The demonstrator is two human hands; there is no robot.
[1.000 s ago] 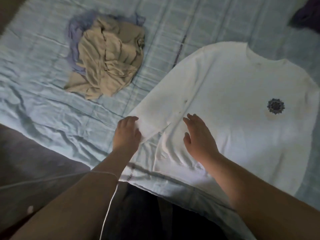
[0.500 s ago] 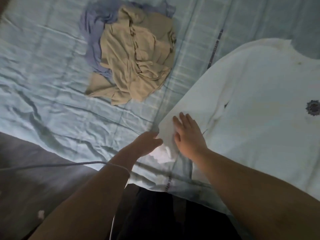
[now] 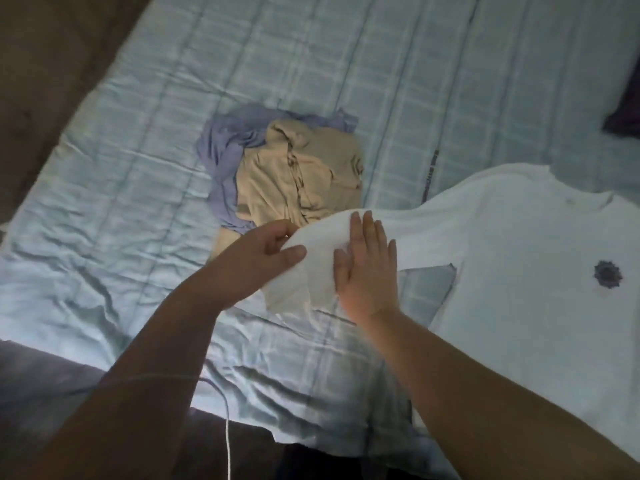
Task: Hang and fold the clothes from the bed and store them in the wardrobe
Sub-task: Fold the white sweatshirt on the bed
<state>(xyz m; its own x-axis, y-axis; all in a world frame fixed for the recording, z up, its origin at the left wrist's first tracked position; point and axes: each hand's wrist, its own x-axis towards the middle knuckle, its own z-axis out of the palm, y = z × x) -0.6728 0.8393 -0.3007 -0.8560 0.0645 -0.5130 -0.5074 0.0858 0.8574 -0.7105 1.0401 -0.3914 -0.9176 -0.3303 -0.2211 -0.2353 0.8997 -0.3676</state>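
A white T-shirt with a small dark emblem lies spread on the light blue bed sheet at the right. Its left sleeve is drawn out towards the clothes pile. My left hand pinches the sleeve's outer edge between thumb and fingers. Flat on the sleeve, fingers straight, my right hand presses it down. A crumpled beige garment sits on top of a lilac one just beyond the sleeve.
The bed's near edge runs along the bottom, with dark floor below it and at the upper left. A thin white cord hangs near my left forearm. A dark garment lies at the right edge.
My left hand has pulled the sleeve out to the left and up towards the beige pile. My right hand followed and now lies flat on the sleeve. The view shifted.
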